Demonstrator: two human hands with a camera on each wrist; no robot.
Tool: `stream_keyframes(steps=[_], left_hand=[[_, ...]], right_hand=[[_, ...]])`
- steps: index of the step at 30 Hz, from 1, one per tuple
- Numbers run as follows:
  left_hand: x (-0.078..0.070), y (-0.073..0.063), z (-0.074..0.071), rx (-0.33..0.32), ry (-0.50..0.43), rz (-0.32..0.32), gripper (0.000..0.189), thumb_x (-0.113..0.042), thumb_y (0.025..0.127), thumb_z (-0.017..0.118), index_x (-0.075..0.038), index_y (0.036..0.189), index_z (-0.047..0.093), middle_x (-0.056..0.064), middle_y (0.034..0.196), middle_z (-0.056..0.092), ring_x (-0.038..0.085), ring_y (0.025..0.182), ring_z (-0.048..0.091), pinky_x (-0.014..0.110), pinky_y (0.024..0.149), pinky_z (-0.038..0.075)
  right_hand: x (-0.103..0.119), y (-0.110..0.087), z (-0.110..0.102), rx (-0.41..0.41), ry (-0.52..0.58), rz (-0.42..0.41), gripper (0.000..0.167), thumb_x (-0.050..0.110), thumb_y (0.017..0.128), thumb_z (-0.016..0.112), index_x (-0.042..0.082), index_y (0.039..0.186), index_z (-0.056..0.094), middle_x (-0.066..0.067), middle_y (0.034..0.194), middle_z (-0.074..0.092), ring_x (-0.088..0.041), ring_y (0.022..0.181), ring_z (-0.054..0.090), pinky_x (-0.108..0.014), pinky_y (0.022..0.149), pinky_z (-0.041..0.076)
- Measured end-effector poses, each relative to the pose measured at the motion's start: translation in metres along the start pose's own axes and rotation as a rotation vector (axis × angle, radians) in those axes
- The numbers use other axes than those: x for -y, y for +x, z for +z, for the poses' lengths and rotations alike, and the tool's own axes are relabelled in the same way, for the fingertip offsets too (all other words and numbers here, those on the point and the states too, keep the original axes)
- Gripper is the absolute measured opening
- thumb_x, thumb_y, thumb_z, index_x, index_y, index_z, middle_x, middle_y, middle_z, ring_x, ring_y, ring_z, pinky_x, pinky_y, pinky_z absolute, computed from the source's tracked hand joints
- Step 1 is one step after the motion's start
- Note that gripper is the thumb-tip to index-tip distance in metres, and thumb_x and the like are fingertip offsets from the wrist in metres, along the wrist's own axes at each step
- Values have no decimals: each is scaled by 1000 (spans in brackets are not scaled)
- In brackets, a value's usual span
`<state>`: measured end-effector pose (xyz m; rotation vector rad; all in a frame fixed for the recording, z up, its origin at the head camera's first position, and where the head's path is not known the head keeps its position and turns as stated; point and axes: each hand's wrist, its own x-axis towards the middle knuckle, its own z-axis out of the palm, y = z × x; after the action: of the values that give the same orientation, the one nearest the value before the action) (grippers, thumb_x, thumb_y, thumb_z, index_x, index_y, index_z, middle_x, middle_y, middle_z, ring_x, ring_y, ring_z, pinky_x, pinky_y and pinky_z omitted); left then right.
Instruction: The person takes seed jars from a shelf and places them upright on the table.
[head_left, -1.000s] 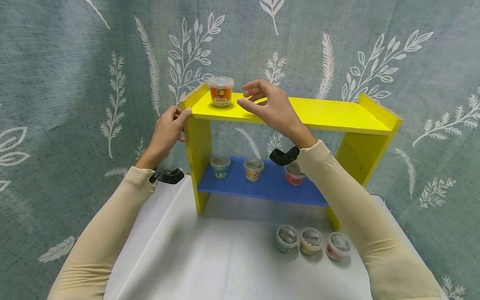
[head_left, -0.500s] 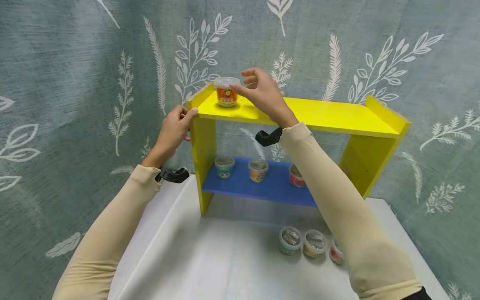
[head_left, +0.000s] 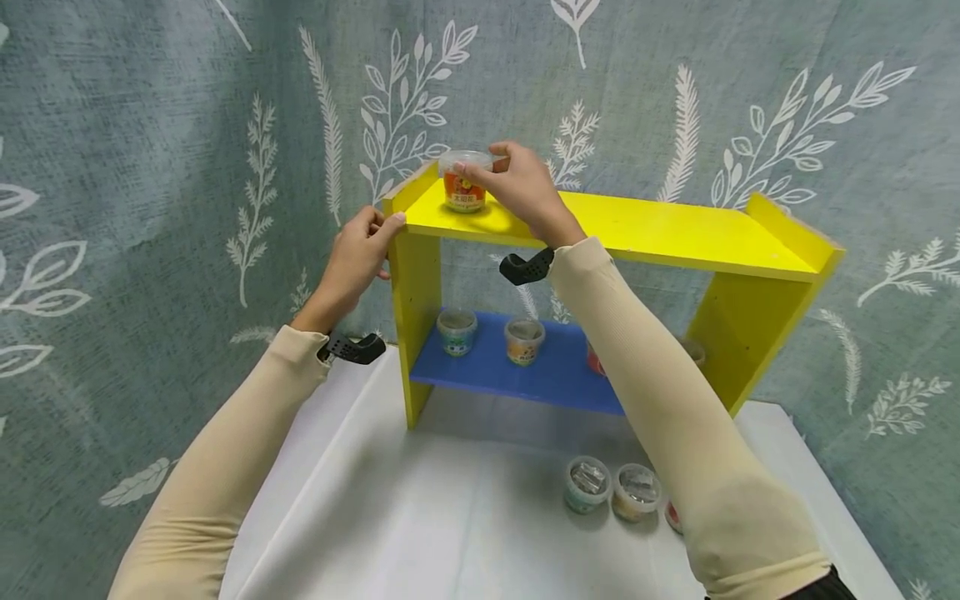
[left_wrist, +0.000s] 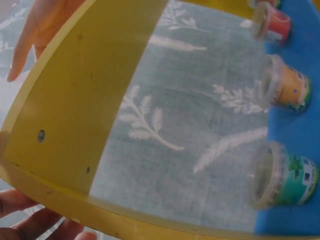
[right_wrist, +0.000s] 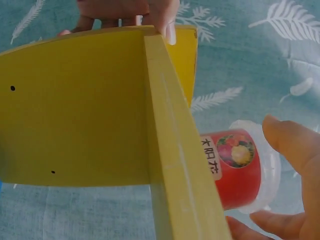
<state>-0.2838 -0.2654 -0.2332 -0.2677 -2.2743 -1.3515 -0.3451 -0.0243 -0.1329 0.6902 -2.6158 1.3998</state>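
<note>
A small plastic cup [head_left: 463, 198] with a clear lid and a red-orange flower label stands at the left end of the yellow top board [head_left: 645, 227] of a shelf unit. My right hand [head_left: 531, 193] grips this cup near its lid, thumb in front and fingers behind. In the right wrist view, the thumb and fingers [right_wrist: 285, 225] lie on opposite sides of the lid. My left hand [head_left: 357, 254] holds the unit's upper left corner, its thumb at the board's front edge. Its fingers [left_wrist: 42, 222] show along the yellow side in the left wrist view.
The blue lower shelf [head_left: 487, 375] bears a green cup [head_left: 457, 333], an orange cup [head_left: 523, 342] and a red cup [head_left: 594, 360] partly behind my right sleeve. More lidded cups [head_left: 587, 483] stand on the white table [head_left: 420, 517] in front. A patterned cloth wall [head_left: 630, 108] rises behind.
My right hand has moved left to the cup and closed its fingers and thumb on it. The left hand keeps its hold on the corner. The head view has shifted slightly.
</note>
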Motion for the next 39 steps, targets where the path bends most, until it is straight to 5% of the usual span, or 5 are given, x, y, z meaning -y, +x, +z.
stream_keyframes(steps=[12,19,29,39], left_hand=[[-4,2,6,17,-3,-2,53,-58,104,48,-6,111,52,13,104,56,26,86,55,39,67,57],[-6,2,8,26,-10,-8,52,-58,104,48,-7,111,52,13,105,56,26,87,55,34,65,56],[-3,1,6,27,-2,-14,55,-60,103,48,-6,111,51,13,100,53,30,86,55,41,69,58],[-4,-1,0,31,1,-32,56,-61,103,48,-7,113,52,12,101,52,27,84,54,28,62,56]], right_hand=[[-4,0,-2,-11,3,-1,84,57,92,71,13,157,41,-5,143,57,-15,118,58,-29,94,51],[-8,-4,-2,-43,91,-11,78,54,90,75,13,150,46,-4,141,53,-16,118,54,-28,96,49],[-13,-9,-8,9,312,-60,73,39,93,78,13,152,45,-8,136,57,-18,119,59,-34,99,52],[-15,-23,-14,24,358,-101,71,37,93,78,12,152,46,-7,135,58,-20,120,59,-37,98,53]])
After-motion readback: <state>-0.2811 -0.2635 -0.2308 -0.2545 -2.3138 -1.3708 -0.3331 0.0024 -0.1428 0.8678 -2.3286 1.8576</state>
